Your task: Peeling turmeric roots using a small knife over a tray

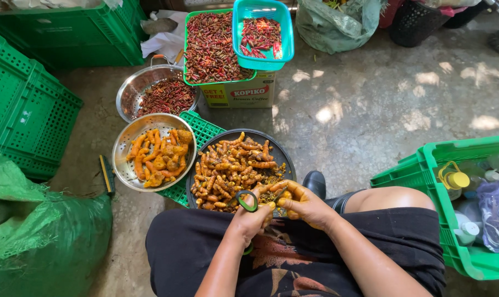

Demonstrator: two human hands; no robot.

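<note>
Turmeric root (278, 198) sits pinched in right hand (304, 204) over dark tray (282, 157) by knees; left hand (253, 213) curls round green-handled scissors (248, 201). Risk: blades w/ fingertips so close could nick a finger; stained, slick skin may slip.

Bright daylight is seen throughout, with dappled sun patches scattered on the concrete floor (370, 104). Glare is caught on the steel colander (129, 165). Edges are bowed by wide-angle distortion; focus is kept sharp.
</note>
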